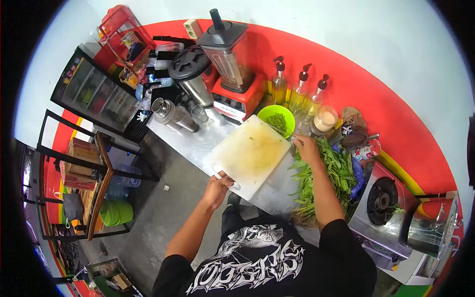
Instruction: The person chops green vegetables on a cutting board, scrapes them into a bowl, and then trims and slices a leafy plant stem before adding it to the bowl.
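My left hand (216,189) grips the near edge of a pale cutting board (250,153), by its handle slot, on the steel counter (190,141). My right hand (307,148) rests at the board's far right corner, beside a green bowl (269,115) holding chopped greens; what its fingers hold is too small to tell. A bunch of leafy green stems (324,180) lies on the counter right of the board, under my right forearm.
A red blender (235,69) and a steel canister with a black lid (193,79) stand behind the board. Three pump bottles (299,91) line the red wall. A gas stove (383,200) and a steel pot (428,230) sit at the right. Metal cups (170,115) stand at the left.
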{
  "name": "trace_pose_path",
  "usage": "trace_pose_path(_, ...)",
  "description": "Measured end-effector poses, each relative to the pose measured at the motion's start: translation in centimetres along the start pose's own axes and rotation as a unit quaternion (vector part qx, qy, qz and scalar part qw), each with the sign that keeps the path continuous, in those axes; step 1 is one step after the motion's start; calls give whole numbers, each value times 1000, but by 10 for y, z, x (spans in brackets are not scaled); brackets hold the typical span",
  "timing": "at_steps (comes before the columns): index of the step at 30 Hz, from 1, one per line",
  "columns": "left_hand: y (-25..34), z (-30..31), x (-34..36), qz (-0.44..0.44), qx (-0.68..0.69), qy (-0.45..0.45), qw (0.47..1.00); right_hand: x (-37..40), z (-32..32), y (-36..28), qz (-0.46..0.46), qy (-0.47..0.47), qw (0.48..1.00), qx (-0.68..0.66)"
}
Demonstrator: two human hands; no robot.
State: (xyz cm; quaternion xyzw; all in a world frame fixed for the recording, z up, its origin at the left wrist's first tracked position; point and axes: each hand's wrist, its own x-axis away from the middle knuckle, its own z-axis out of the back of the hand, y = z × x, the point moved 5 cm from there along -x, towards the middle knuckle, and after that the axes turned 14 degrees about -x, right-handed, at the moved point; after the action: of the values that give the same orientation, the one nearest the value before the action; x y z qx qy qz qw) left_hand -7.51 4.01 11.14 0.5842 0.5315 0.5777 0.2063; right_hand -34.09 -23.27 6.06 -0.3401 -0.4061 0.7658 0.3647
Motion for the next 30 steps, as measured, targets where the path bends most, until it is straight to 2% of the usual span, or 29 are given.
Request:
trace_pose_path(3, -5, 4, -5, -15, 10, -14, 1000, 0, 4, -6, -11, 23, 1000, 9)
trace_pose_path(5, 4, -3, 0, -15, -29, -4, 999, 0, 4, -9, -76, -6, 996, 43)
trace_pose_path(9, 7, -2, 3, -12, -22, 4, 1000, 15, 2, -26, -77, 26, 997, -8)
trace_pose_path(13, 5, -3, 2, -14, -14, -19, 1000, 42, -13, -63, -22, 44, 994, -95)
trace_pose_path(15, 4, -5, 1, -9, -17, -22, 1000, 50, -19, -91, -42, -36, 997, -62)
trace_pose_path(16, 4, -6, 0, -17, -17, -20, 1000, 52, -22, -99, -19, -37, 998, -53)
trace_pose_path(18, 5, -8, 0, -25, -19, -19, 999, 49, -23, -106, -34, -34, 998, -47)
trace_pose_path(23, 12, -12, 5, -26, -29, -17, 999, 26, -18, -78, -13, 6, 1000, 22)
trace_pose_path(26, 15, -14, 9, -16, -31, -8, 999, 18, -16, -42, -12, 42, 999, 26)
trace_pose_path(30, 2, 1, 5, -30, -32, -26, 999, 14, -8, -27, -21, 66, 997, 15)
